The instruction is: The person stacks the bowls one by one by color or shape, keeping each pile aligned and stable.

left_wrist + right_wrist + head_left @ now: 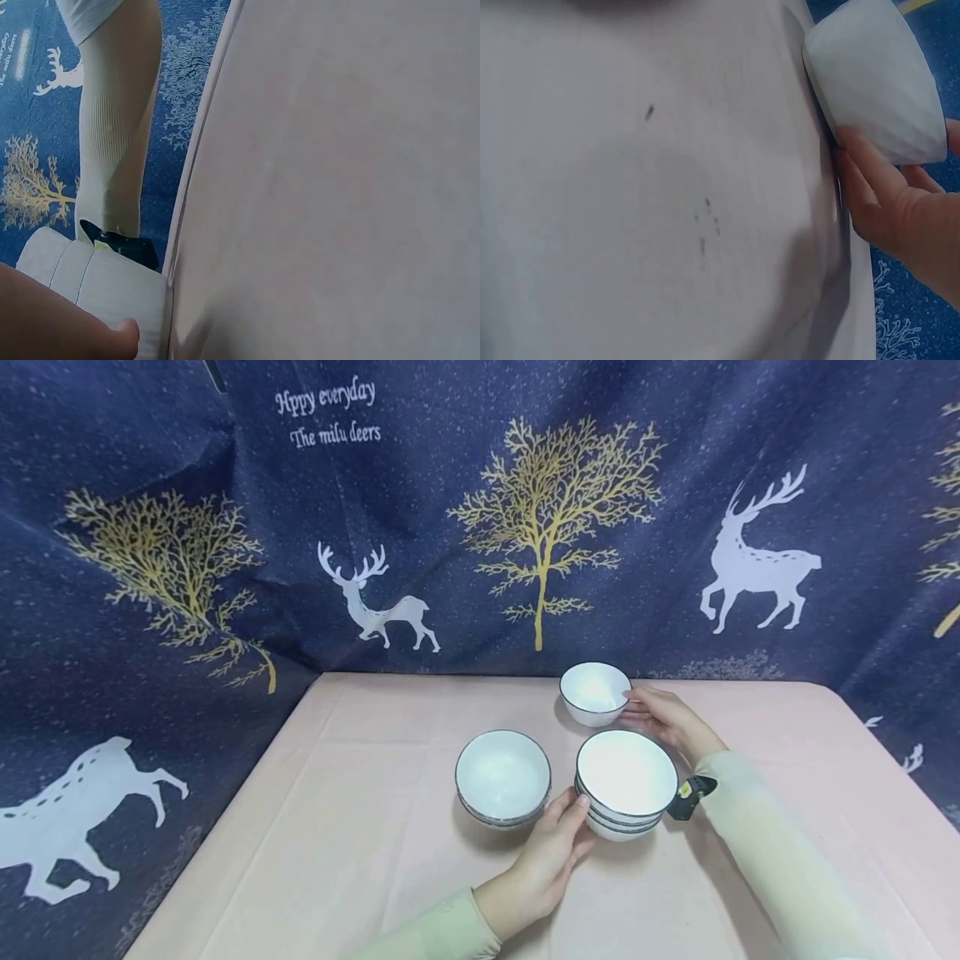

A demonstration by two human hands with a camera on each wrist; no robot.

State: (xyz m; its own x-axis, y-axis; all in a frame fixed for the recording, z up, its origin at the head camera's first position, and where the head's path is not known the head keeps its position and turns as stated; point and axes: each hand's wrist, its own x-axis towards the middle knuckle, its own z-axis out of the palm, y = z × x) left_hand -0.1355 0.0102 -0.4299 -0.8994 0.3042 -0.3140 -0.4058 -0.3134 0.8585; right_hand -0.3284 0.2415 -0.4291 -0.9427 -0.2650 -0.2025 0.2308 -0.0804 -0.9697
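My left hand (536,860) grips the near left side of a stack of white, dark-rimmed bowls (628,774), thumb near the upper rim. In the left wrist view, the stack (120,292) shows from the side beside that thumb. Behind it, my right hand (663,714) holds a single white bowl (595,689) by its right side, thumb at the rim. The right wrist view shows fingers against this bowl's faceted outer wall (877,82). Left of the stack are other nested white bowls (502,777), close to my left fingers.
A pale pink cloth covers the table (360,827). Its back edge meets a dark blue hanging cloth (465,610) printed with deer and trees. A black device (692,797) is strapped at the right wrist, just beside the bowl stack.
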